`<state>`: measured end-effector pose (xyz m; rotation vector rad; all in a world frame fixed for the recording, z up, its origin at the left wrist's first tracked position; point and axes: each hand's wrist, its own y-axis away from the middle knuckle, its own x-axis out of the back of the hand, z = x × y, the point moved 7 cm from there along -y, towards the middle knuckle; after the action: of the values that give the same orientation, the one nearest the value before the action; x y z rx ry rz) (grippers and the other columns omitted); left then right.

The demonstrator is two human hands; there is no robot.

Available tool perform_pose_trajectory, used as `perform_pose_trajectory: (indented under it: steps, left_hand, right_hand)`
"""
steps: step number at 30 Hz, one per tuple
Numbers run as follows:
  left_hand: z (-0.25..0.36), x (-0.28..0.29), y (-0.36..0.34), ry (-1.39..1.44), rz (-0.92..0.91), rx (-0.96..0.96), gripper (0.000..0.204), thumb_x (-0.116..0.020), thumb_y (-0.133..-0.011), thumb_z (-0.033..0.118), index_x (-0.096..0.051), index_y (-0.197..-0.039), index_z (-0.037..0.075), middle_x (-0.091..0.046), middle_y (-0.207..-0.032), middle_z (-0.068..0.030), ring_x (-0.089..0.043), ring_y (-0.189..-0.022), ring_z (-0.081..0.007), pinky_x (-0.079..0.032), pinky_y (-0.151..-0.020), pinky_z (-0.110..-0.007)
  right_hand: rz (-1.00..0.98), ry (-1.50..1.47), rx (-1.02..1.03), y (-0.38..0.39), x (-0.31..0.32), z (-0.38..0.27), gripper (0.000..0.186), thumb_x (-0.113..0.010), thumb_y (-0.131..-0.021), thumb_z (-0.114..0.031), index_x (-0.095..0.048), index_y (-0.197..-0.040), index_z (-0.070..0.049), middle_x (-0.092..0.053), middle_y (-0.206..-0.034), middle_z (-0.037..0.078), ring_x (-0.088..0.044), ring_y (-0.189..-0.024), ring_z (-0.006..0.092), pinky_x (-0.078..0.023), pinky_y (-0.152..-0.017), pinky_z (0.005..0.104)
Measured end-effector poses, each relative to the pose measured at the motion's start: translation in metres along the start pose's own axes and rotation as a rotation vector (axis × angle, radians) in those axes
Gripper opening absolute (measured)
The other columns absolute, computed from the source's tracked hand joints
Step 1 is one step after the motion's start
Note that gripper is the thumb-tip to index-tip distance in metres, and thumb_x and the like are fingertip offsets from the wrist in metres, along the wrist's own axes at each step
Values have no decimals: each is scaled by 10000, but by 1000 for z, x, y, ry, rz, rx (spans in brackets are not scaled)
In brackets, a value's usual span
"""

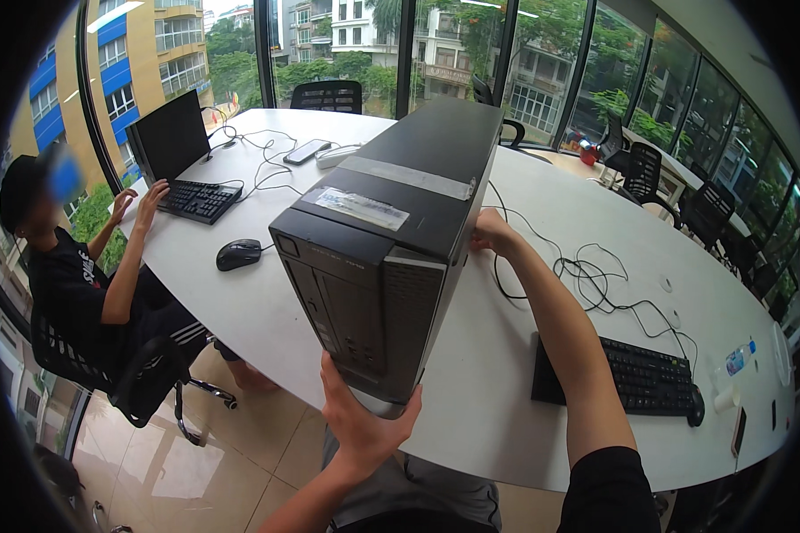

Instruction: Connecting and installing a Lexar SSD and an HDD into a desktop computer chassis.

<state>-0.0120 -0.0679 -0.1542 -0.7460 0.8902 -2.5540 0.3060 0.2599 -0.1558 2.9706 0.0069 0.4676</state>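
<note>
A black desktop computer tower (342, 302), with tape and a worn label on top, stands tall at the white table's near edge. My left hand (364, 426) grips it around the bottom front corner, thumb on one side and fingers on the other. My right hand (493, 231) reaches to the tower's right side toward the back, beside a black cable (507, 284); its fingertips are partly hidden, so what they hold is unclear. A black keyboard (618, 377) and mouse (696, 405) lie under and beside my right arm. Another black mouse (238, 255) rests left of the tower.
At left, a seated person (80, 275) has both hands at a monitor (169, 133) and keyboard (196, 202). Phones (302, 153), loose cables (596, 275), a bottle (740, 357) and cup (727, 398) lie on the white table (196, 258). Mesh chairs (640, 173) stand behind it.
</note>
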Motion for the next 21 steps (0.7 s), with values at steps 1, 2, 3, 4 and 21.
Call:
perform_pose_trajectory:
  steps: [1,2,3,4,21]
  left_hand:
    - [0,-1,1,0,-7,2,1337,-970,-730,202,-73,-1667,-122,-555,-1417,-350,-652,-1254,-435,-474,-1080,-588]
    - [-1,-1,1,-9,-2,0,1344,-968,-730,199,-64,-1673,-115,-554,-1428,-349,-647,-1266,-434,-473,-1082,-592]
    - [-1,-1,1,-18,2,-2,1351,-967,-731,195,-55,-1680,-107,-553,-1438,-348,-643,-1277,-432,-472,-1083,-596]
    - [-2,-2,1,-17,-5,-1,1351,-967,-731,195,-55,-1680,-107,-553,-1438,-348,-643,-1277,-432,-472,-1083,-596]
    - [-1,0,0,71,14,-46,1309,-936,-751,135,-53,-1688,-95,-586,-1398,-305,-654,-1249,-395,-472,-1123,-544]
  right_hand:
    - [5,12,5,-1,-1,-1,351,-894,-856,-344,-672,-761,-89,-633,-730,-6,-608,-656,103,-500,-571,279]
    - [10,25,10,-2,-1,-1,363,-893,-856,-347,-663,-756,-86,-629,-727,-6,-604,-650,102,-499,-558,270]
    - [13,22,3,-2,-1,-1,363,-893,-856,-347,-663,-756,-86,-629,-727,-6,-604,-650,102,-499,-558,270]
    - [-4,36,14,-3,-2,-2,366,-889,-860,-353,-665,-758,-83,-629,-728,-6,-601,-652,100,-504,-564,271]
    - [-5,-291,43,36,3,-58,208,-701,-1032,-217,-689,-973,-18,-671,-884,56,-644,-749,149,-528,-666,307]
